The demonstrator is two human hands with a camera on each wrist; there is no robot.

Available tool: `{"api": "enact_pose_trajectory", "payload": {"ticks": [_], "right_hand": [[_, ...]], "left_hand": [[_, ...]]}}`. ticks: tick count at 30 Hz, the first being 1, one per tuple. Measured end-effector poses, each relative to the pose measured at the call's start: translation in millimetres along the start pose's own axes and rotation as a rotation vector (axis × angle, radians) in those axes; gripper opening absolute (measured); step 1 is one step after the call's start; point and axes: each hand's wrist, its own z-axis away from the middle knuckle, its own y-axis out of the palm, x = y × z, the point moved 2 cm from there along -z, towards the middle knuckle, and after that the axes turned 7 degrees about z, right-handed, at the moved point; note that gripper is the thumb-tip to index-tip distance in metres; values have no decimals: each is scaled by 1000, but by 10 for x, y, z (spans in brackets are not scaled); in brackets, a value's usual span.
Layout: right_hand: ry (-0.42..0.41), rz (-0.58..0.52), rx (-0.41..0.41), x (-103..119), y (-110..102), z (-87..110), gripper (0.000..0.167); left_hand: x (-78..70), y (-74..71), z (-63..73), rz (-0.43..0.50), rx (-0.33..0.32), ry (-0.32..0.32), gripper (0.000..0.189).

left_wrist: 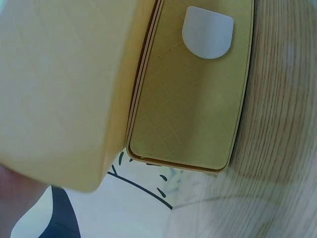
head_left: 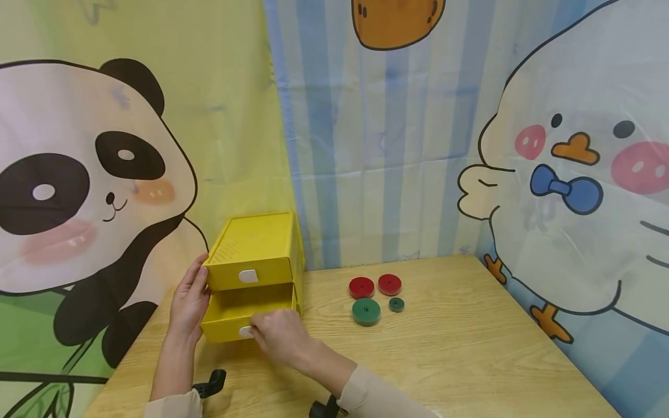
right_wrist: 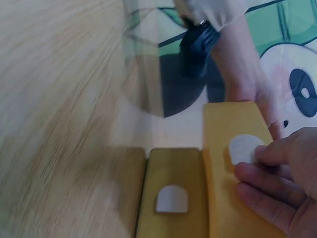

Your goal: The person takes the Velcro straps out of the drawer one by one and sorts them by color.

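Note:
A yellow drawer cabinet (head_left: 261, 235) stands at the table's left, with white tabs on its drawer fronts. Its middle drawer (head_left: 225, 331) is pulled out, and the part of the inside that shows holds nothing. My right hand (head_left: 282, 334) pinches that drawer's white tab (right_wrist: 242, 148) between thumb and fingers. My left hand (head_left: 189, 302) rests against the cabinet's left side, fingers extended along it. Beneath the pulled-out drawer, the bottom drawer (left_wrist: 190, 104) is closed, its own white tab (left_wrist: 208, 32) in the left wrist view. Most of the left hand is hidden in that view.
Right of the cabinet lie two red discs (head_left: 362, 287), a large green disc (head_left: 366, 312) and a small green disc (head_left: 396, 305). The wooden table (head_left: 460, 348) meets printed cloth curtains (head_left: 366, 174) at its back. Black camera mounts (head_left: 211, 383) sit at both wrists.

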Motion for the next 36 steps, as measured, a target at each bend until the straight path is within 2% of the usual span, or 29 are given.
{"api": "enact_pose_trajectory", "payload": {"ticks": [5, 8, 11, 15, 19, 27, 36], "right_hand": [[11, -39, -50, -90, 104, -31, 4], [36, -109, -62, -149, 164, -53, 2], [81, -185, -52, -209, 216, -70, 7], [148, -268, -23, -289, 266, -78, 15], [176, -327, -2, -352, 304, -94, 19], [208, -326, 39, -423, 351, -160, 26], [239, -350, 51, -426, 372, -160, 25]], "left_hand": [[8, -2, -3, 13, 4, 7, 58], [13, 0, 2, 11, -6, 9, 59], [12, 1, 4, 23, -1, 19, 60], [17, 8, -1, 67, 38, 39, 60], [35, 12, -14, 77, 54, 55, 59], [17, 8, -21, 68, 60, 74, 57], [16, 4, 0, 58, 48, 62, 58]]}}
